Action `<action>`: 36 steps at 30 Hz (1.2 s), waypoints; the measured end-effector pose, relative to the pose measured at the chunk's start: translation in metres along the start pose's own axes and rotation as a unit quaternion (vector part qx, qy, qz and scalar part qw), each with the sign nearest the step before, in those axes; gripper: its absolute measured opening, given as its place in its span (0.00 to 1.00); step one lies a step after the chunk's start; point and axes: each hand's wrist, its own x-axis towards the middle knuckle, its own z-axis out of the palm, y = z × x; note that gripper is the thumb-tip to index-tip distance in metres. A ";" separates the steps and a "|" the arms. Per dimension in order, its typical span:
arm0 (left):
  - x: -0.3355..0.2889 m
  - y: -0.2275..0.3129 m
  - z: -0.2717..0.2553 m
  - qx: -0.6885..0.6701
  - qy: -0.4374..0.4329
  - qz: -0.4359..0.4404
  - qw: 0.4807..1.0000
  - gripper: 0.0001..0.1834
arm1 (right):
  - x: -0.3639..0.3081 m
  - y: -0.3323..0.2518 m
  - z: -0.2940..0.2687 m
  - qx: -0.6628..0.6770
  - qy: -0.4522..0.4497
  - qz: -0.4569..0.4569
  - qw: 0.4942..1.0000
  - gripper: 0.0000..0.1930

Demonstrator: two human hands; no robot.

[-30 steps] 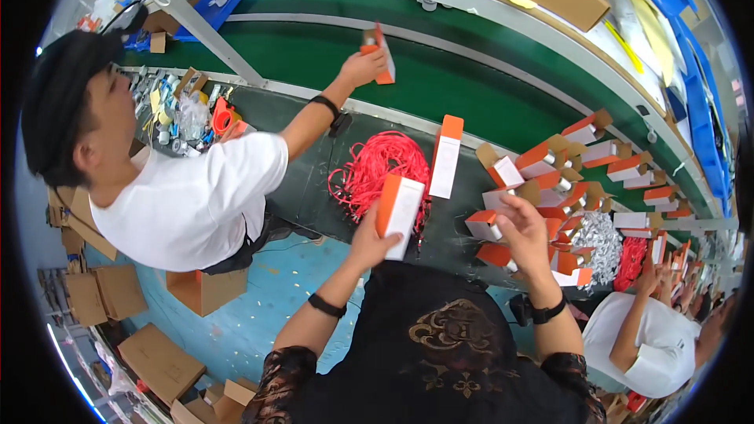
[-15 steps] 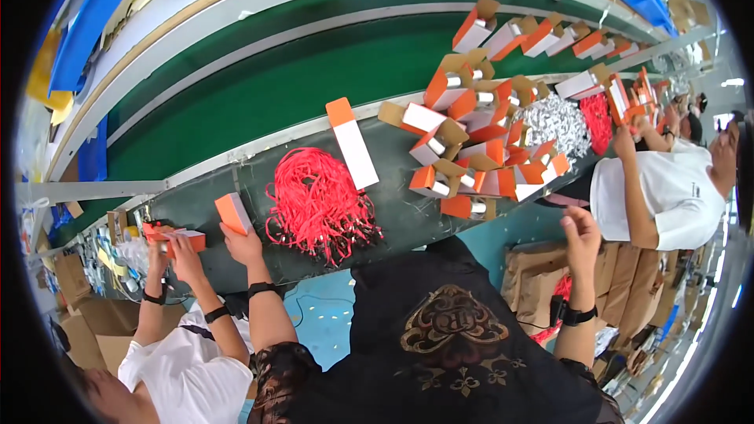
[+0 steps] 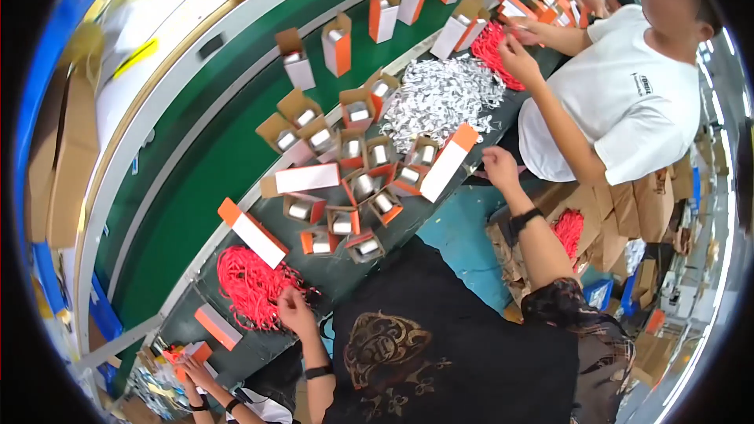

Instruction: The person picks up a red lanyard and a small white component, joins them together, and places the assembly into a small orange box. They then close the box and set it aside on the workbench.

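Observation:
My left hand (image 3: pixel 298 313) is at the near right edge of a tangled pile of thin red straps (image 3: pixel 250 289). Its fingers are bent together, and whatever they may pinch is too small to make out. My right hand (image 3: pixel 503 169) hangs in the air by the table's near edge, fingers loosely curled and apart, with nothing seen in them. Just left of it a closed white-and-orange box (image 3: pixel 448 164) lies at a slant. Another closed box (image 3: pixel 255 234) lies behind the red straps. A small orange-and-white box (image 3: pixel 218 327) rests left of them.
Several open boxes with silvery contents (image 3: pixel 364 186) crowd the dark table. Beyond them lies a heap of silvery small parts (image 3: pixel 440 98). More open boxes stand along the green belt (image 3: pixel 188 188). A co-worker in white (image 3: pixel 613 102) works at the right; another person's hands (image 3: pixel 196 377) show lower left.
The view has swung toward the right. My left hand has let go of the small orange-and-white box, now on the table, and moved to the red straps. My right hand has moved near the slanted box.

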 end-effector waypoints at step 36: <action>0.107 -0.016 -0.048 0.299 0.141 -0.008 0.944 0.14 | 0.065 -0.077 0.074 -0.166 -0.017 -0.287 0.943 0.05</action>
